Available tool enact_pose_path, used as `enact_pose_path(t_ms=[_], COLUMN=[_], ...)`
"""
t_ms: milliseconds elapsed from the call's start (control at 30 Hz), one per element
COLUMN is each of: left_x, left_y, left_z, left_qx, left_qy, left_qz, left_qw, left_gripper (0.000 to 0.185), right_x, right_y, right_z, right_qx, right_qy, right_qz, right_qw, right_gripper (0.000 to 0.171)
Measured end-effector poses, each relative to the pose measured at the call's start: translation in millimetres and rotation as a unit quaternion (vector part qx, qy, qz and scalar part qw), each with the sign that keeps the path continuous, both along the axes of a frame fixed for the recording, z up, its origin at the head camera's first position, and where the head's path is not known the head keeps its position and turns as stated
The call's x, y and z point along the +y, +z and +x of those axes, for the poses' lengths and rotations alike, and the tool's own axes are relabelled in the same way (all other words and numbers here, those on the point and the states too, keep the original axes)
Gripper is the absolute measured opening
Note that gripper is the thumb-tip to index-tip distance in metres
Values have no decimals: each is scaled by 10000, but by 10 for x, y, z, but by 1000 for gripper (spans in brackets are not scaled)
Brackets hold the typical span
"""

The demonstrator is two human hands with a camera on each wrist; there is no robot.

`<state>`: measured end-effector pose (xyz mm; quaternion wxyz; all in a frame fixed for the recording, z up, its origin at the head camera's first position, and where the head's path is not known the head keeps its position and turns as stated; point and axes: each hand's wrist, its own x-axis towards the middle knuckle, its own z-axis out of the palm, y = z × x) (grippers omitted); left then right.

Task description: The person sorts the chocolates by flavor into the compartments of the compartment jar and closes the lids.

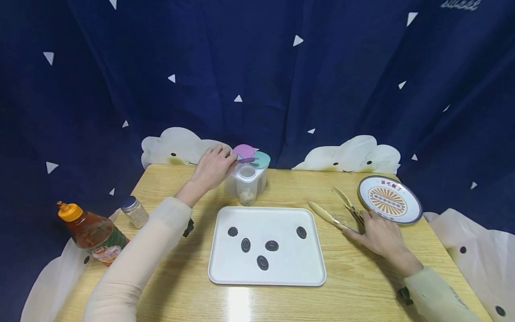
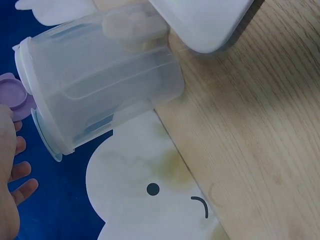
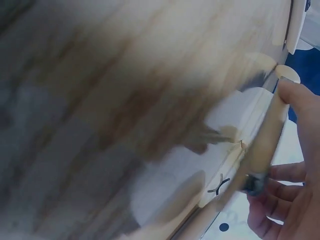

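My left hand (image 1: 215, 164) pinches a small purple lid (image 2: 14, 95) at the top of a clear plastic container (image 2: 120, 75). The container's front compartment is uncovered and has something pale at its bottom. A pink lid (image 1: 244, 150) and a teal lid (image 1: 262, 159) sit on its other compartments. Over at the right, my right hand (image 1: 380, 232) grips a pair of tongs (image 1: 327, 215) with pale tips, the arms spread and pointing toward the back left. Several dark oval pieces, one of them a dark piece (image 1: 263, 262) near the front, lie on a white tray (image 1: 281, 275) between the hands.
A round patterned plate (image 1: 389, 199) lies beyond the right hand. To the left stand a jar (image 1: 135, 212) with a dark cap and a red sauce bottle (image 1: 94, 235) with a yellow top. A dark blue curtain (image 1: 257, 58) hangs behind the wooden table (image 1: 177, 268).
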<state>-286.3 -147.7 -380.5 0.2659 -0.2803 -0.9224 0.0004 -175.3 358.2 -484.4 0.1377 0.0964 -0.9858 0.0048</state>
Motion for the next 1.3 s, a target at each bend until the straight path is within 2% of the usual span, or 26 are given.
enact_pose_path(t_ms=[300, 500, 667, 900, 1067, 1300], left_x=[11, 5, 1, 3, 3, 3], left_y=[9, 3, 6, -1, -14, -19], left_z=[14, 13, 29, 22, 15, 13], left_qx=[32, 70, 35, -4, -36, 45], left_qy=[-11, -47, -24, 1, 18, -15], left_qz=[15, 9, 19, 24, 31, 58], left_qw=[10000, 10000, 10000, 10000, 10000, 10000], left_gripper=[17, 16, 16, 17, 16, 18], right_x=[32, -18, -171, -607, -1016, -1591], right_y=[-41, 107, 260, 470, 608, 804], right_z=[33, 55, 2, -162, -330, -542], right_qx=[46, 245, 497, 852, 1096, 1214], right_qy=[49, 2, 245, 878, 1423, 1999], right_qz=[-12, -100, -164, -533, -1056, -1596], right_qw=[10000, 9996, 9983, 9911, 9781, 9591], right_gripper=[79, 81, 74, 63, 54, 43])
